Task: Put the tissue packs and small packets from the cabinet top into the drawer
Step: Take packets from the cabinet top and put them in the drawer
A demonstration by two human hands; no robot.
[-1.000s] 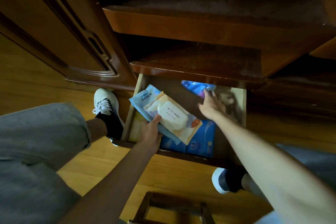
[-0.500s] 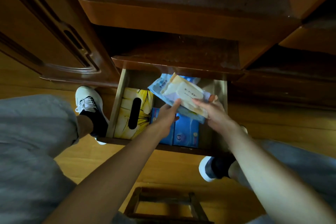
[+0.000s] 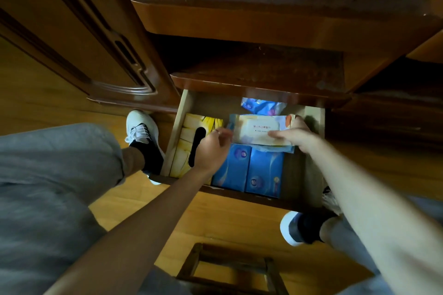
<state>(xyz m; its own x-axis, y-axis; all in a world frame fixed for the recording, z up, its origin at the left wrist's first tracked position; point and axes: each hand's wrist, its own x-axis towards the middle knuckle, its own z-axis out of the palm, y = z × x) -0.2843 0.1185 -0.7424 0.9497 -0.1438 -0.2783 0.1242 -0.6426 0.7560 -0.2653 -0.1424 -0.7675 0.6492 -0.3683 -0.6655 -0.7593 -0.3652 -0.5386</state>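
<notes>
The wipes pack (image 3: 260, 130) lies flat in the open drawer (image 3: 311, 132), over two blue tissue packs (image 3: 249, 170) and beside the yellow tissue box (image 3: 189, 141). Your right hand (image 3: 293, 135) grips its right end, thumb on top. Your left hand (image 3: 212, 148) is at its left edge with loosely curled fingers; whether it holds, I cannot tell.

Packs lying inside the open drawer (image 3: 314, 132)

A tissue box (image 3: 189, 146) is sitting at the left, two packs (image 3: 249, 170) are lying side by side right of it, and a wipes pack (image 3: 256, 130) is resting behind them.
</notes>
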